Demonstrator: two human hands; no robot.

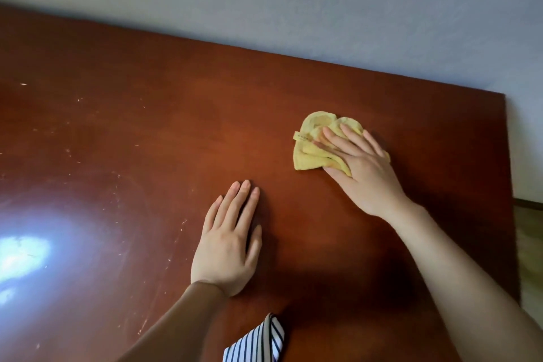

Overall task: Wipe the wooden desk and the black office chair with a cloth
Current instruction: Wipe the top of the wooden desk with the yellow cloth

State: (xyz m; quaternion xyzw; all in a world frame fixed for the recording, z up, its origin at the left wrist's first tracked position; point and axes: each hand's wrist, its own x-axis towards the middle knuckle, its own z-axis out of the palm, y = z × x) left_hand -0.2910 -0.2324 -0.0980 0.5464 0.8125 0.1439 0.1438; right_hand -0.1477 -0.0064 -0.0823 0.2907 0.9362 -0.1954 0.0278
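1. The yellow cloth lies bunched on the desk, toward its far right corner.
2. The right hand lies flat on the cloth, fingers straight and slightly spread, pressing it down; its palm covers the cloth's right part.
3. The left hand rests flat on the bare desk, nearer than the cloth and to its left, fingers straight and close together, holding nothing.
4. Nearer still than the cloth, a striped fabric is cut off by the bottom edge.
5. A bright glare hides the desk surface far left of the cloth.
6. No chair shows.
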